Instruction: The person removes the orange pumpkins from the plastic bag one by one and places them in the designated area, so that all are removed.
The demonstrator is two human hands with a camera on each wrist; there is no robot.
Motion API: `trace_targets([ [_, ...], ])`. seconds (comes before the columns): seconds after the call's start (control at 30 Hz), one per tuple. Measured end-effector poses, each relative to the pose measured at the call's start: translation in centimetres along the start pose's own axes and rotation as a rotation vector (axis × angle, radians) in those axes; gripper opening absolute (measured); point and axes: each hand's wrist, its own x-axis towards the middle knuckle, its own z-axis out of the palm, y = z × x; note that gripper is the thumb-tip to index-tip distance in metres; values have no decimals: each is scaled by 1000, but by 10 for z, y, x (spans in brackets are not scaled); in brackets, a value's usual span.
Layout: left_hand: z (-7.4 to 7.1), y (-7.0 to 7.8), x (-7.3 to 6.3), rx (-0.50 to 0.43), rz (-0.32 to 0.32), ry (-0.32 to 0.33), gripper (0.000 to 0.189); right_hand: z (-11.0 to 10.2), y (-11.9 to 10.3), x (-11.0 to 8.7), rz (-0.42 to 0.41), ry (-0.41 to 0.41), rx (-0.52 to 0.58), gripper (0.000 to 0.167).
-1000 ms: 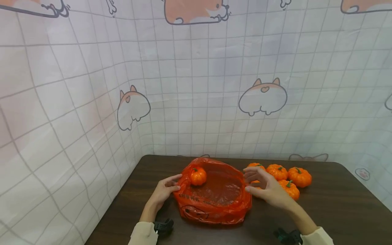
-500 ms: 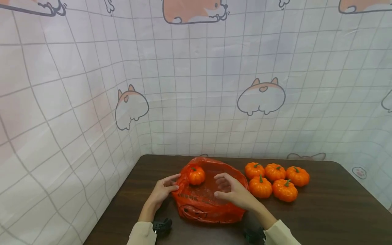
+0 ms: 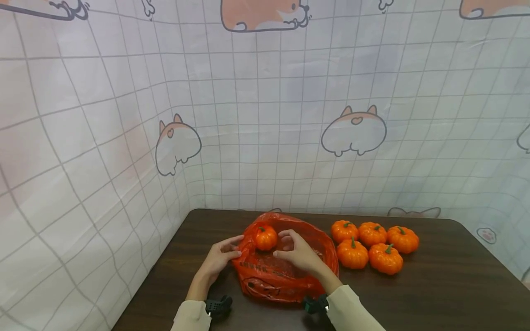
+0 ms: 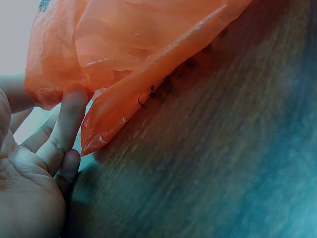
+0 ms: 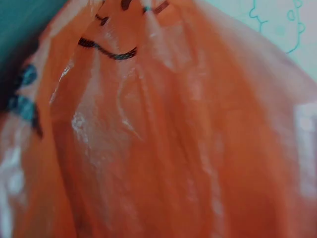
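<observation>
A red plastic bag (image 3: 285, 280) with black printing lies on the dark table with its mouth spread wide. One small orange pumpkin (image 3: 266, 237) sits in its left part. At the bag's left rim my left hand (image 3: 217, 258) pinches the plastic lightly between thumb and fingers; close up, a finger (image 4: 72, 114) presses on the orange-red film. My right hand (image 3: 302, 255) is over the bag's mouth, fingers loosely bent and apart from the thumb, holding nothing, just right of that pumpkin. In the right wrist view the plastic bag (image 5: 148, 148) fills most of the picture and hides the hand.
Several more orange pumpkins (image 3: 352, 253) stand in two rows on the table (image 3: 451, 276), right of the bag. A white grid-patterned curtain (image 3: 269, 138) with cartoon dogs hangs behind the table and along its left side.
My right hand has moved left from beside the bag's right rim, across its mouth, toward the pumpkin inside. The pumpkins it covered now show. My left hand stays at the left rim.
</observation>
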Motion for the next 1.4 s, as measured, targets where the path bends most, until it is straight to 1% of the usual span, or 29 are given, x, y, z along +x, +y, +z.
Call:
trace_targets([
  [0.13,0,2,-1,-8,5,-6,47,9,2,9,22,22,-3,60],
  [0.3,0,1,-1,-21,9,-4,46,19,5,18,41,37,-10,71],
  [0.4,0,-1,-2,-10,4,-2,46,26,7,22,54,60,-5,74],
  [0.53,0,-2,-2,8,3,3,45,34,10,30,59,88,-11,75],
  [0.73,0,-1,-1,12,-5,15,44,42,10,42,67,104,-78,83],
  [0.9,1,-2,-2,9,-7,17,44,45,10,47,76,101,-118,89],
  [1.03,2,-2,-2,11,-8,9,45,46,10,48,80,111,-115,85],
  [1.23,2,-2,-1,6,3,4,46,45,11,49,43,154,-92,73],
  [1.4,2,-2,0,16,6,4,46,41,14,49,33,163,-108,73],
])
